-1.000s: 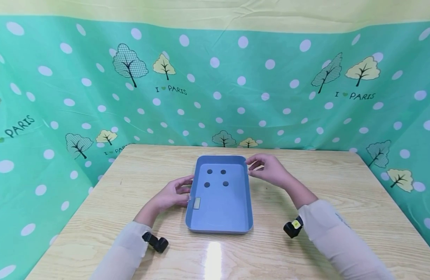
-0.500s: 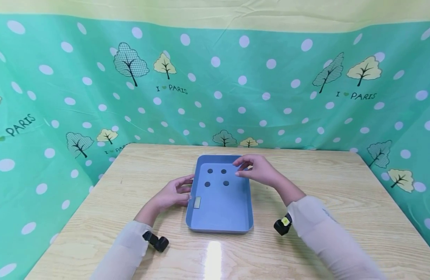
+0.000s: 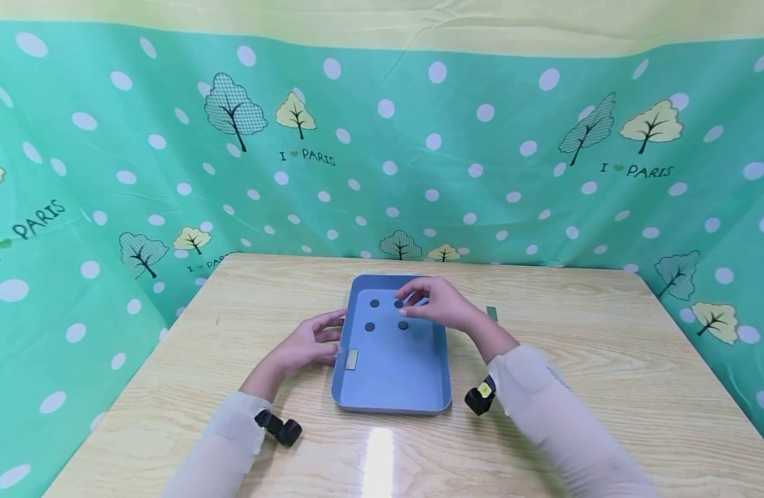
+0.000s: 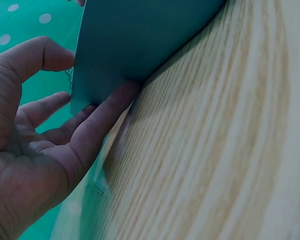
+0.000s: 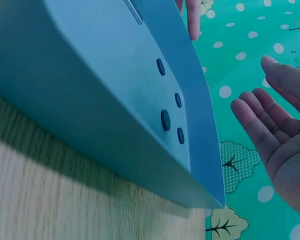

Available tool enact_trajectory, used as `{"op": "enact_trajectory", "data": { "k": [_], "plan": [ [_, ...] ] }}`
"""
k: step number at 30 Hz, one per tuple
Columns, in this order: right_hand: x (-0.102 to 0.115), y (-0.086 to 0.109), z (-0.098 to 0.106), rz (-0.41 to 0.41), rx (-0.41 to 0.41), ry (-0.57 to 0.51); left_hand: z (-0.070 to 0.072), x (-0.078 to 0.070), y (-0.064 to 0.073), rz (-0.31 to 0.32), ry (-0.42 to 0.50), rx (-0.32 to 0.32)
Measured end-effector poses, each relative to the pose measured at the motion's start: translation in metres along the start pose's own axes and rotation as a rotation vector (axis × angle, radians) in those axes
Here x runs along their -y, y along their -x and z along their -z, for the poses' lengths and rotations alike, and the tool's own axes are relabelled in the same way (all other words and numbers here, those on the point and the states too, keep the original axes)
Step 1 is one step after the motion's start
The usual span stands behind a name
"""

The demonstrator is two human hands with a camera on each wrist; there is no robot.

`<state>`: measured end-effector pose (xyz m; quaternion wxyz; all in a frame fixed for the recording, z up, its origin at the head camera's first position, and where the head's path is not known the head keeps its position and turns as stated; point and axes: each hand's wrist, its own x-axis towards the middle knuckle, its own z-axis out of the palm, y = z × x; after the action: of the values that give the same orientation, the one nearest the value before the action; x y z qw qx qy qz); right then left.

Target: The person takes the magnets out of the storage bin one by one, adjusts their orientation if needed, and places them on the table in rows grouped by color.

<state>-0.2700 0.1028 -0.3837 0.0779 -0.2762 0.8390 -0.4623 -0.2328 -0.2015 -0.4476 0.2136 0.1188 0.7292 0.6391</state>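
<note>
A blue rectangular tray (image 3: 390, 387) lies on the wooden table. Several small dark discs (image 3: 370, 326) are spread over its far half. Near its left wall lies a small pale rectangular piece (image 3: 352, 360). My left hand (image 3: 307, 342) rests against the tray's left side, fingertips touching the outer wall (image 4: 125, 45) in the left wrist view; it does not grip it. Above the far right part of the tray, my right hand (image 3: 438, 303) hovers close to the discs. In the right wrist view the right hand (image 5: 285, 135) has loosely spread fingers with nothing between them.
A small green strip (image 3: 492, 313) lies on the table, just beyond my right forearm. Wood tabletop (image 3: 251, 297) surrounds the tray. A green dotted curtain (image 3: 357, 138) hangs behind and along both sides of the table.
My right hand has moved left from beside the tray's right rim to above its inside. The green strip has come into sight behind the arm. My left hand and the tray have stayed put.
</note>
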Motion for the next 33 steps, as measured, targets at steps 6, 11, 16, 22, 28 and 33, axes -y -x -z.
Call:
{"op": "enact_trajectory", "data": {
  "k": [6, 11, 16, 22, 28, 33],
  "plan": [
    [-0.001, -0.007, -0.008, 0.016, -0.001, -0.004, 0.000, 0.000, -0.001, 0.001, 0.017, 0.004],
    [-0.001, -0.015, -0.016, 0.016, 0.029, 0.034, -0.001, -0.002, 0.000, 0.005, 0.034, 0.007],
    [0.000, -0.023, -0.027, 0.020, 0.134, 0.059, 0.000, -0.003, 0.001, 0.000, 0.043, 0.013],
    [0.003, -0.032, -0.037, 0.030, 0.260, 0.095, 0.003, 0.000, 0.000, -0.001, 0.060, 0.029],
    [0.011, -0.038, -0.041, 0.038, 0.309, 0.106, 0.005, 0.002, 0.000, -0.002, 0.059, 0.045],
    [0.014, -0.043, -0.049, 0.013, 0.361, 0.091, 0.003, 0.000, 0.000, 0.003, 0.053, 0.047]
  ]
}}
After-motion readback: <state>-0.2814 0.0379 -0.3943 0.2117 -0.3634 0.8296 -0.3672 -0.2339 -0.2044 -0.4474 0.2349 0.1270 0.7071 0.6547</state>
